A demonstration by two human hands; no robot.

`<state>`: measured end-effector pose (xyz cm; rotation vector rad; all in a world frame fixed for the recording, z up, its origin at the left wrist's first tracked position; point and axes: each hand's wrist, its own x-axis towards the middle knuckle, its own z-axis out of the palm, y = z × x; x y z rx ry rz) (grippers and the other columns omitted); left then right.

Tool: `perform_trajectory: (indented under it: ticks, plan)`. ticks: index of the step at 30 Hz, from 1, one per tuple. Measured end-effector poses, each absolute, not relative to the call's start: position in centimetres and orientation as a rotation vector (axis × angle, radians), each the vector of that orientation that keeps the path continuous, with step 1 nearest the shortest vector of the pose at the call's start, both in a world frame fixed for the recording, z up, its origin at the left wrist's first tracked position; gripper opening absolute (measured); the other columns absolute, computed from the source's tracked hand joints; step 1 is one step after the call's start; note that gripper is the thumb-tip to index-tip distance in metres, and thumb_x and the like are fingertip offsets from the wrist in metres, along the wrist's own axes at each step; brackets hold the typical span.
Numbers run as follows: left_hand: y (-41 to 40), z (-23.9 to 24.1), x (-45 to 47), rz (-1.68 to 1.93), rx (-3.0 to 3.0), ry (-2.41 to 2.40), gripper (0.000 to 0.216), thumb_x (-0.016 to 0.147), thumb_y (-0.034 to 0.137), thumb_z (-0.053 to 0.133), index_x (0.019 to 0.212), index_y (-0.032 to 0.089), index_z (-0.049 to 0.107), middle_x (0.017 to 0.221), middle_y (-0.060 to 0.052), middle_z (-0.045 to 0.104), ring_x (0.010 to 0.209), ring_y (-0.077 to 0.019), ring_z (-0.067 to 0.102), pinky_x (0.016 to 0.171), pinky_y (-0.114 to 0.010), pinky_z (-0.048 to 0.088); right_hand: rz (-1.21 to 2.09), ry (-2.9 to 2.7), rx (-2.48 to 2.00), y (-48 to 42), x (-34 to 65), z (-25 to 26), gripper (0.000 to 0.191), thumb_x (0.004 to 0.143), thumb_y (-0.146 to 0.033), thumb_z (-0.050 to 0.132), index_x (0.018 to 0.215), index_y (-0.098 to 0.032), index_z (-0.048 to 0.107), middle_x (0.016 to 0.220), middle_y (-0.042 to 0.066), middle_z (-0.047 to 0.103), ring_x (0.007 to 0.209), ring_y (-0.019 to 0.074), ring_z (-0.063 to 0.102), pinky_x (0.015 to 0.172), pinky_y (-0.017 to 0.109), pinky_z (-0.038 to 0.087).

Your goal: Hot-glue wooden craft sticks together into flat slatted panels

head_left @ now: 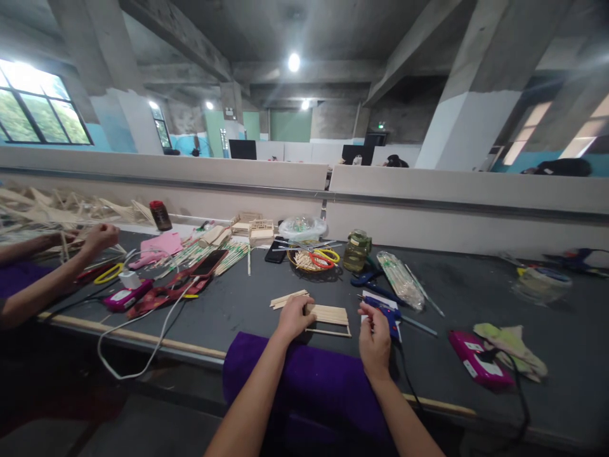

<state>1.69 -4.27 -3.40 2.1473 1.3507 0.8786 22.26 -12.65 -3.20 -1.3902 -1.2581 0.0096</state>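
My left hand [295, 316] is closed on the left end of a small panel of wooden sticks [329, 313] lying on the dark table. A thin stick frame edge shows along the panel's near side. More loose wooden sticks [287, 298] lie just beyond my left fingers. To the right, my right hand [374, 339] has its fingers curled together; whatever they pinch is too small to make out. Right behind it, a blue glue gun [380, 306] rests over white paper, with a glue stick [419, 324] jutting from its back.
A basket of short sticks [309, 259] holds scissors [326, 257]. Nearby are a green jar [356, 251], bagged sticks [401, 279] and a magenta power box [479, 358] with a cord. Purple cloth [309, 374] covers my lap. At left, a co-worker's hands [101, 238] handle sticks.
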Motion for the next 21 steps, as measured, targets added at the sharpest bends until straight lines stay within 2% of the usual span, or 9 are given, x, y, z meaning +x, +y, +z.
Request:
perform_trajectory:
  ticks: [3,6,9,12,16,21]
  plan:
    - [-4.3,-3.3,1.7,0.871,2.159,1.351,0.039,0.069,0.018,0.067,0.108,0.021,0.066,0.113,-0.002,0.067,0.107,-0.0224,0.054,0.096,-0.034,0.040,0.072,-1.215,-1.447,-12.5,22.2,-3.5,0.033,0.086,-0.023,0.037,0.111,-0.017,0.057,0.100,0.010,0.065,0.092,0.0221,0.060,0.083,0.037,0.046]
    - [-4.5,-3.0,1.7,0.902,2.183,1.319,0.038,0.072,0.023,0.068,0.110,0.022,0.065,0.113,-0.002,0.067,0.107,-0.0230,0.052,0.096,-0.034,0.039,0.103,-1.196,-1.502,-12.7,22.0,-3.6,0.037,0.085,-0.022,0.036,0.116,-0.017,0.054,0.098,0.009,0.066,0.080,0.0205,0.063,0.071,0.033,0.047]
    - [-4.7,-2.6,1.8,0.941,2.243,1.257,0.044,0.070,0.030,0.072,0.112,0.023,0.064,0.116,-0.003,0.065,0.108,-0.0244,0.050,0.096,-0.036,0.038,0.071,-1.246,-1.642,-13.4,21.7,-3.8,0.039,0.084,-0.021,0.038,0.121,-0.020,0.050,0.092,0.006,0.068,0.070,0.0198,0.063,0.061,0.031,0.042]
    - [-4.8,-2.4,2.2,0.897,2.269,1.222,0.047,0.066,0.029,0.076,0.111,0.023,0.065,0.115,-0.005,0.065,0.110,-0.0248,0.050,0.096,-0.037,0.037,-0.046,-1.356,-1.837,-14.4,21.4,-4.1,0.041,0.085,-0.023,0.042,0.125,-0.024,0.046,0.084,0.003,0.068,0.063,0.0199,0.063,0.055,0.030,0.035]
    - [-4.8,-2.2,2.5,0.782,2.278,1.222,0.044,0.068,0.028,0.074,0.111,0.025,0.065,0.112,-0.004,0.066,0.113,-0.0250,0.050,0.098,-0.037,0.035,-0.092,-1.511,-1.873,-14.8,21.2,-4.6,0.048,0.081,-0.024,0.052,0.128,-0.024,0.041,0.079,0.002,0.067,0.070,0.0225,0.065,0.054,0.029,0.034]
    - [-4.6,-2.0,2.6,0.746,2.292,1.236,0.041,0.070,0.026,0.072,0.110,0.025,0.065,0.112,-0.004,0.066,0.112,-0.0248,0.052,0.097,-0.037,0.035,0.005,-1.532,-1.860,-14.5,21.3,-4.6,0.054,0.081,-0.018,0.051,0.133,-0.023,0.037,0.076,0.001,0.067,0.069,0.0216,0.065,0.058,0.029,0.038]
